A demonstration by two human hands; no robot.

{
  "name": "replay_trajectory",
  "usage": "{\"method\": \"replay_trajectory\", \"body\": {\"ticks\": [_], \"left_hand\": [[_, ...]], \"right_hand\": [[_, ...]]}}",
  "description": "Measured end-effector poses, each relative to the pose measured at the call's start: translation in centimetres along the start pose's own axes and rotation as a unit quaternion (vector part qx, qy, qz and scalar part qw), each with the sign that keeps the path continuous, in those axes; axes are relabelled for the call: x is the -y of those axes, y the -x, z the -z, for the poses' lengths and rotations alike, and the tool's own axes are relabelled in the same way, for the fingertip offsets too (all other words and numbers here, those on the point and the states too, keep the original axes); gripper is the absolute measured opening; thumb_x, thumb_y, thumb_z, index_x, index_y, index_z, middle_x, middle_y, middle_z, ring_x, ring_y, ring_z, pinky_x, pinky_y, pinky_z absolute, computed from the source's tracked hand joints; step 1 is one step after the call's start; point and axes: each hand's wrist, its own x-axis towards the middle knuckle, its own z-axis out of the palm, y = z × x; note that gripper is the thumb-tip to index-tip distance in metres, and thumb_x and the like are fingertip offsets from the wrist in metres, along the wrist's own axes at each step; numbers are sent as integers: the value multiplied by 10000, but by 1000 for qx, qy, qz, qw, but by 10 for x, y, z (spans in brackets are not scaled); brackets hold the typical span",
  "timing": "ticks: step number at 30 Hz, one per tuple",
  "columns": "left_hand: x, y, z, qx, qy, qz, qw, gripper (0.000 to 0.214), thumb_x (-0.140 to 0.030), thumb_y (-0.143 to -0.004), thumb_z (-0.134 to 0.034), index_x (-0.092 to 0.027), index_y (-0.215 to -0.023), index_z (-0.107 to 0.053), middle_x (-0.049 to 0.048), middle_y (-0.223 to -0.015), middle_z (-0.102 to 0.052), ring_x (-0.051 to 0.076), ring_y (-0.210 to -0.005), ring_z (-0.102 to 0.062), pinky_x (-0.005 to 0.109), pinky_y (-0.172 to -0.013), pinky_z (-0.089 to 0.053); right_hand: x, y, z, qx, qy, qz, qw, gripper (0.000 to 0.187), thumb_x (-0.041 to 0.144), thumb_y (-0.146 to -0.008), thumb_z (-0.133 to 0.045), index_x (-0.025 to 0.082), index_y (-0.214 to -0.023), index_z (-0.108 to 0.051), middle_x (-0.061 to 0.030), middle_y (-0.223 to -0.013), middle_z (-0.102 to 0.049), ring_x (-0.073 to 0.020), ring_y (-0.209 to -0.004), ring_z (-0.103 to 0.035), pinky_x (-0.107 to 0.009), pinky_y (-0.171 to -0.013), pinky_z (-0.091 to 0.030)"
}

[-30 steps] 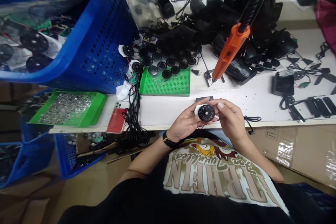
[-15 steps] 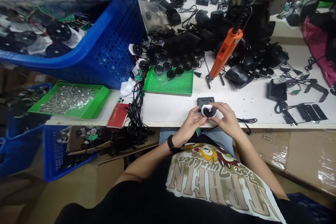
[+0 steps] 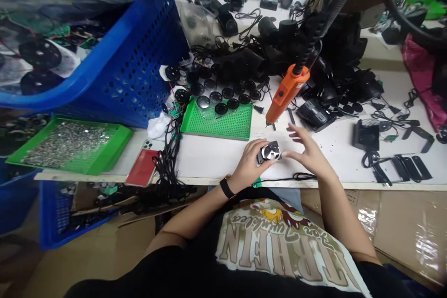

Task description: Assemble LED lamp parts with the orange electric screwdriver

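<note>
My left hand [image 3: 248,163] is closed round a small round disc part [image 3: 269,152] that sits on a dark square block at the near edge of the white table [image 3: 216,156]. To the right of the disc, my right hand [image 3: 304,151] has its fingers spread; one fingertip is beside the disc and the rest are lifted off. An orange electric screwdriver [image 3: 284,93] hangs on a black cable just above and beyond my right hand, tip down.
A green perforated tray [image 3: 223,123] with black discs lies behind my hands. A big blue basket [image 3: 115,51] stands left, a green tray of screws [image 3: 70,142] and a red phone [image 3: 142,167] near it. Black housings and cables [image 3: 314,56] crowd the back.
The disc has gone from being held in the air by both hands down onto the square block on the table. My right hand has opened and lifted off it.
</note>
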Motion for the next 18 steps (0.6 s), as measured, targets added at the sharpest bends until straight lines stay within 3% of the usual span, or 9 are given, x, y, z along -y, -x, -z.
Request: {"method": "replay_trajectory", "body": {"ticks": [3, 6, 8, 10, 13, 18], "left_hand": [[3, -3, -8, -4, -2, -16, 1000, 559, -335, -865, -807, -249, -1356, -555, 126, -1382, -627, 287, -1338, -574, 526, -1168, -459], [8, -3, -13, -6, -13, -25, 1000, 603, -303, -829, -840, -243, -1359, -558, 128, -1380, -632, 302, -1346, -571, 551, -1177, -448], [11, -1, -17, -6, -20, -30, 999, 591, -267, -830, -835, -244, -1355, -564, 122, -1359, -649, 304, -1331, -585, 552, -1158, -463], [14, -1, -19, -10, -22, -35, 999, 547, -237, -848, -812, -247, -1341, -576, 111, -1322, -674, 297, -1291, -613, 541, -1121, -491], [16, 0, -21, -28, -17, -38, 999, 475, -214, -869, -783, -246, -1306, -600, 97, -1267, -703, 280, -1228, -647, 519, -1081, -515], [15, 1, -25, -57, 10, -30, 998, 435, -240, -879, -776, -242, -1284, -615, 95, -1246, -709, 261, -1205, -655, 487, -1069, -522]], "right_hand": [[35, -24, -1, -90, -85, 82, 989, 863, 543, -836, -761, 433, -1569, -318, -78, -1547, -473, -288, -1330, -579, -528, -1125, -498], [64, -57, -17, -125, -144, 168, 967, 829, 610, -847, -709, 448, -1550, -301, -59, -1587, -421, -289, -1309, -604, -531, -1085, -535], [73, -76, -30, -145, -184, 190, 953, 735, 632, -861, -670, 438, -1499, -359, -58, -1510, -490, -266, -1157, -682, -498, -962, -599], [76, -87, -40, -175, -233, 192, 937, 613, 641, -873, -633, 415, -1412, -451, -46, -1294, -601, -204, -886, -718, -409, -769, -626], [77, -85, -44, -216, -299, 181, 912, 549, 693, -837, -606, 355, -1267, -562, -9, -999, -594, -121, -593, -607, -290, -518, -524], [81, -43, -27, -222, -327, 155, 905, 621, 704, -754, -660, 340, -1254, -606, 2, -918, -555, -94, -504, -499, -283, -446, -472]]}}
